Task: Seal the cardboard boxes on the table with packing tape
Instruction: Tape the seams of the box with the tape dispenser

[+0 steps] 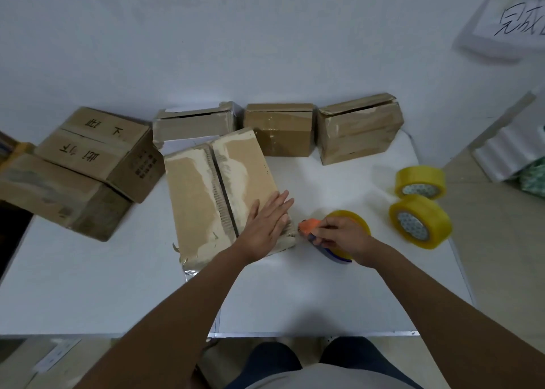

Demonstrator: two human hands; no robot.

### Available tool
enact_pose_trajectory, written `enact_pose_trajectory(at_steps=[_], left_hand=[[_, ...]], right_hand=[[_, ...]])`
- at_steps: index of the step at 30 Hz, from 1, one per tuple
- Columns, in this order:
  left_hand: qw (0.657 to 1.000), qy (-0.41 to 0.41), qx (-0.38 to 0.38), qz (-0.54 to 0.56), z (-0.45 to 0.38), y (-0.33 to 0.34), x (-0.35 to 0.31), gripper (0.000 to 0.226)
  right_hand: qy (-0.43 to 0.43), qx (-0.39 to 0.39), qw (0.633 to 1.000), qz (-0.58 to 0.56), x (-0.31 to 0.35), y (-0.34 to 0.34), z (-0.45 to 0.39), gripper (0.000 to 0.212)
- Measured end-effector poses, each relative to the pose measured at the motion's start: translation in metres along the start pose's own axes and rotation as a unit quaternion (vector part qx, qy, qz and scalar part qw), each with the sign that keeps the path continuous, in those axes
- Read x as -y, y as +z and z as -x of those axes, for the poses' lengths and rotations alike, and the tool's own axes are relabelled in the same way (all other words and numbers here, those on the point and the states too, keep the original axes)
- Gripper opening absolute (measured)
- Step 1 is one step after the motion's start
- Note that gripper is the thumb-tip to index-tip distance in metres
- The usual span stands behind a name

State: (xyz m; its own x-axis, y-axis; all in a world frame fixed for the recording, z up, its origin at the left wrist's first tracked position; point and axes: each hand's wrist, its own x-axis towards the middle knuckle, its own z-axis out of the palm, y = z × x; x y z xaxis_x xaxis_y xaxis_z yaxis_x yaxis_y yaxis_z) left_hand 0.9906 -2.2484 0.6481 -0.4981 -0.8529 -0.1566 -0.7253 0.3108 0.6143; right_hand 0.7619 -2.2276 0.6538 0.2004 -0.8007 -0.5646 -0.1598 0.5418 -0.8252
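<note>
A flat cardboard box (206, 194) lies in the middle of the white table (88, 285), its two top flaps meeting at a dark centre seam. My left hand (267, 222) rests flat, fingers spread, on the box's near right corner. Just right of that corner my right hand (343, 235) grips a tape dispenser (324, 241) with an orange front, a blue frame and a yellow tape roll. The dispenser's orange tip is close to the box's edge. Whether tape touches the box I cannot tell.
Three small boxes (278, 129) stand in a row along the back wall. Two larger boxes (94, 150) are stacked at the left, overhanging the table edge. Two spare yellow tape rolls (420, 220) lie at the right. White foam sheets (507, 150) lean beyond the right edge.
</note>
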Motion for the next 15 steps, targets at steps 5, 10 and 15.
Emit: enact_pose_trajectory(at_steps=[5, 10, 15], left_hand=[[0.981, 0.077, -0.009, -0.176, 0.018, -0.009, 0.006, 0.053], [0.934, 0.146, -0.043, -0.323, 0.036, 0.008, 0.031, 0.06], [0.924, 0.128, -0.064, -0.356, 0.037, 0.013, 0.028, 0.089]], right_hand=[[-0.012, -0.012, 0.999, 0.043, 0.008, 0.004, 0.004, 0.015], [-0.082, -0.081, 0.985, 0.125, 0.003, 0.017, 0.005, 0.024], [-0.156, -0.147, 0.947, 0.238, -0.011, 0.019, -0.001, 0.021]])
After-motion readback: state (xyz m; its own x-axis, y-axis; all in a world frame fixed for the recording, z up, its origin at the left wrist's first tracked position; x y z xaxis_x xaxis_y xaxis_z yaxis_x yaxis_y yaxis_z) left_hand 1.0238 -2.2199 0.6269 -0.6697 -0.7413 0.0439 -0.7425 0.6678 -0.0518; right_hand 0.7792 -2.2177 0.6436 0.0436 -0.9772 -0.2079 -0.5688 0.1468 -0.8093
